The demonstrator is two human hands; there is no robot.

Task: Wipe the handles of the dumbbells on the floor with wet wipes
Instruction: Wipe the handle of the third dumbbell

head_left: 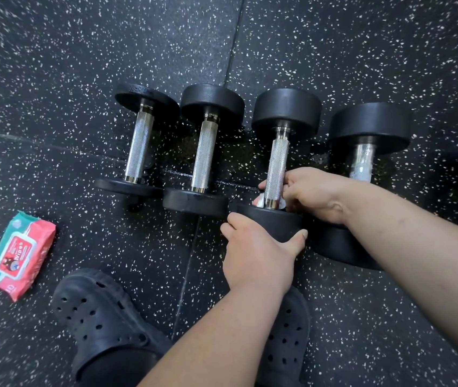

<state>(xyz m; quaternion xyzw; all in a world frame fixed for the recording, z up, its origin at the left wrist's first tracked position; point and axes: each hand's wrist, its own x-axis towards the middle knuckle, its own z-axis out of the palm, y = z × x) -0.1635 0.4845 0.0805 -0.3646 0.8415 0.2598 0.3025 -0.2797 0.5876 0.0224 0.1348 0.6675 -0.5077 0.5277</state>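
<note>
Speckled rubber floor [54,79], left hand [255,258] gripping third dumbbell [286,113] by near head [272,222], right hand [314,194] clasping wipe [259,201] round its handle [276,166]

"Wipes" on wipes pack [19,255] (red label)

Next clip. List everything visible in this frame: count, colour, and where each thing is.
dumbbells: four, black heads with silver knurled handles, lying side by side in a row on the floor
third dumbbell: one, third from the left in that row, the one being handled
wet wipe: one, white, at the near end of the third dumbbell's handle, mostly hidden under the fingers
wipes pack: one, red and teal, on the floor at the left
floor: black rubber with white speckles, seams visible
clogs: two, black, at the bottom
left hand: grips the third dumbbell's near head
right hand: holds the wet wipe around the handle
</note>
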